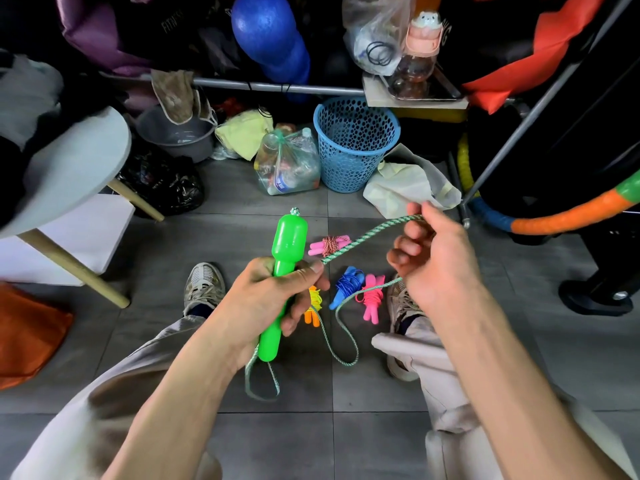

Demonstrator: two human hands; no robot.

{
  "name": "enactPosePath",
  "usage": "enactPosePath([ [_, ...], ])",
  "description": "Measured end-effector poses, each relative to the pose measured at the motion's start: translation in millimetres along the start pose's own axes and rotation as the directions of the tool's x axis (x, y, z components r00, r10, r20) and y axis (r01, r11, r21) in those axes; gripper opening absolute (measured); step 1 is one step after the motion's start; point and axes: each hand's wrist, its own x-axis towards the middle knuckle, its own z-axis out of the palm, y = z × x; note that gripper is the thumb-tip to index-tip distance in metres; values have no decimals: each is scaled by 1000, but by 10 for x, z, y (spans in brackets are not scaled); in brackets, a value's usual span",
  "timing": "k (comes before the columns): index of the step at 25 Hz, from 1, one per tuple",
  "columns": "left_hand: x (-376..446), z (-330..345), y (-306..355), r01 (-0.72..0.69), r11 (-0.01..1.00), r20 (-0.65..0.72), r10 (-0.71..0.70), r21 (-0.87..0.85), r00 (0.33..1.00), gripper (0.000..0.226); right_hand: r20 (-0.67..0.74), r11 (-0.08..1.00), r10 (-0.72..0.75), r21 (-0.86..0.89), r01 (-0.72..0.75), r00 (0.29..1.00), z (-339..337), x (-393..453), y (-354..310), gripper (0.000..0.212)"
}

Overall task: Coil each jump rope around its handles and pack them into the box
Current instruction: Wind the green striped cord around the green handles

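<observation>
Between the hands: left hand [266, 299] grips green handles [282, 282], thumb pinning limp green-white rope [367, 235], right hand [433, 258] pinches it up-right, slack dangling below; judged light, floppy, slip-prone, best held taut close to the handles.

Bare grey floor tiles [270, 441] lie open between the legs; ahead, 4 coiled ropes [349, 284] dot the floor. A blue basket [353, 147], bottle bag [287, 164] and black bag [166, 185] block beyond; a white table [69, 168] crowds the left.
</observation>
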Motion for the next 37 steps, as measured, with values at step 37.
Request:
enactPosePath([
  [37, -36, -2, 88, 46, 999, -5, -46, 12, 999, 27, 115, 996, 45, -88, -35, 992, 51, -65, 145, 25],
])
